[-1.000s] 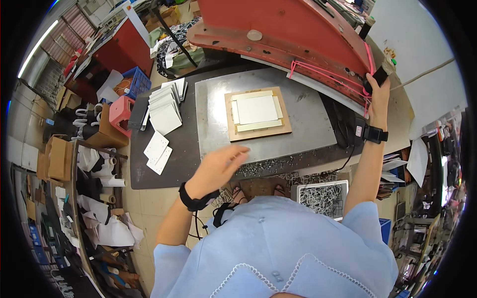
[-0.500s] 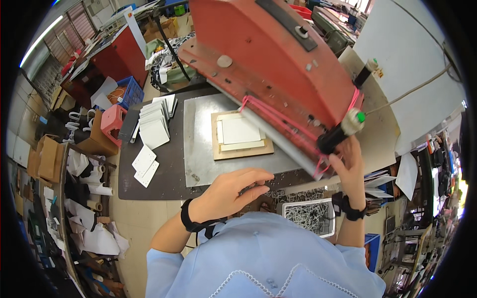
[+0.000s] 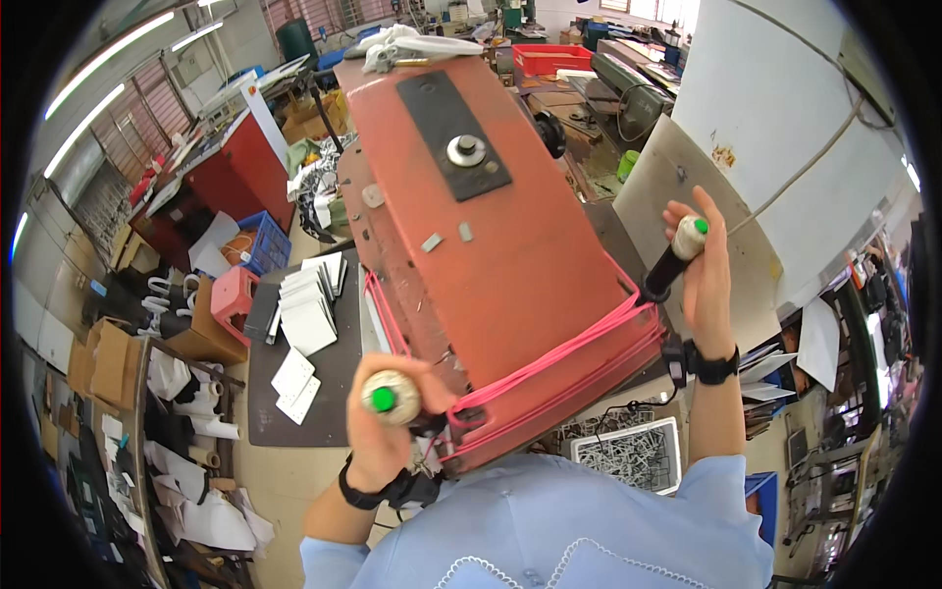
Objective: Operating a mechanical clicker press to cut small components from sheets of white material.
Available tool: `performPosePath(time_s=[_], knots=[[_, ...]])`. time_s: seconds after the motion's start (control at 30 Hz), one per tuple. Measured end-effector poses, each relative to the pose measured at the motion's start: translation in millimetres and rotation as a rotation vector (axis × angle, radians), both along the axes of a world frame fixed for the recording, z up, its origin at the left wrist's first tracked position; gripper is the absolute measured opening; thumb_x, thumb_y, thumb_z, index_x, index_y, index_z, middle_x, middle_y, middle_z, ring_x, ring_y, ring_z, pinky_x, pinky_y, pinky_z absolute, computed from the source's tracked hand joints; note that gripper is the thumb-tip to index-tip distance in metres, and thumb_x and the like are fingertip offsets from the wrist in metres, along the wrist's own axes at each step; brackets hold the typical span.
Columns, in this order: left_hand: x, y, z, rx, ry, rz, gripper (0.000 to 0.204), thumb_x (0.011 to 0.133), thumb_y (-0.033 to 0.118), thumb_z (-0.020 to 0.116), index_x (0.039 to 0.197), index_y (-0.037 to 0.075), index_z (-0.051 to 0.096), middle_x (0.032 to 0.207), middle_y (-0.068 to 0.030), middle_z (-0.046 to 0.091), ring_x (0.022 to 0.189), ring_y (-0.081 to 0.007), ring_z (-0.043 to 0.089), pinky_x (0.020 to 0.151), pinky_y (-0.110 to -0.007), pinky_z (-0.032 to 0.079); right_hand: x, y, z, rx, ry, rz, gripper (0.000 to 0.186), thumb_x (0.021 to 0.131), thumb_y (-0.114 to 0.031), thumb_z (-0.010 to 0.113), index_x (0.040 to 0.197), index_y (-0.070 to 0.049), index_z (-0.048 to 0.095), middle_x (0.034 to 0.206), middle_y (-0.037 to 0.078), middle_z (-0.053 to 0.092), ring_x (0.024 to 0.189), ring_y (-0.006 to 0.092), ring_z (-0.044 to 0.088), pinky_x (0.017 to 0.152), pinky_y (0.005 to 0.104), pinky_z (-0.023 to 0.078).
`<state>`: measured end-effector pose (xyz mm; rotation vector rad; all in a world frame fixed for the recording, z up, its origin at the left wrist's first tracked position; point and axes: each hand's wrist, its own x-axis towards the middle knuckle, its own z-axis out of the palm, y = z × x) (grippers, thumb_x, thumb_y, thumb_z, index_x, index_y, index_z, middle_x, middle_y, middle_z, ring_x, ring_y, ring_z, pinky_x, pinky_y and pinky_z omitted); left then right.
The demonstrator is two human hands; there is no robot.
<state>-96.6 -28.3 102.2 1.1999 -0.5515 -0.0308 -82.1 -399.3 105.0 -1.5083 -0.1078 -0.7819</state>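
Note:
My left hand (image 3: 378, 437) is wrapped round the near-left handle (image 3: 392, 395) of a red press head (image 3: 520, 265). That handle has a pale taped top and a green button. At the right, my right hand (image 3: 711, 285) is loosely curled round a second, black handle (image 3: 667, 270), also with a green button; its fingers reach behind the top and its thumb points up. Pink cord (image 3: 559, 355) runs along the near edge of the head between the handles. The head covers the metal plate, and whatever lies under it is hidden.
White rectangular cards (image 3: 309, 319) lie stacked on the dark table at the left, with two punched white pieces (image 3: 294, 385) nearer me. A white basket of scraps (image 3: 633, 456) stands below the press at the right. A pale cabinet (image 3: 775, 118) rises at the far right.
The red press head has swung left and now covers the plate and the wooden-based frame. My left hand has taken hold of the left handle; my right hand is now at the right one.

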Motion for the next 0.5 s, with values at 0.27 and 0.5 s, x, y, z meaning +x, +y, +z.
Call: performPosePath(time_s=[0.27, 0.5], knots=[[1, 47, 12, -0.013, 0.084, 0.352, 0.054, 0.093, 0.045, 0.043, 0.108, -0.005, 0.056, 0.062, -0.0062, 0.048, 0.058, -0.0168, 0.048, 0.058, -0.029, 0.041, -7, 63, 22, 0.265, 0.112, 0.166, 0.038, 0.096, -0.026, 0.047, 0.115, 0.004, 0.060, 0.089, 0.012, 0.067, 0.077, 0.0178, 0.065, 0.071, 0.0283, 0.051], [8, 72, -8, -0.024, 0.078, 0.320, 0.045, 0.092, 0.047, 0.042, 0.087, 0.003, 0.052, 0.060, -0.0061, 0.046, 0.056, -0.0165, 0.046, 0.055, -0.029, 0.040, -13, 68, -4, 0.286, 0.103, 0.232, 0.027, 0.094, -0.025, 0.049, 0.087, 0.000, 0.057, 0.064, 0.011, 0.058, 0.057, 0.0159, 0.055, 0.057, 0.0262, 0.046]])
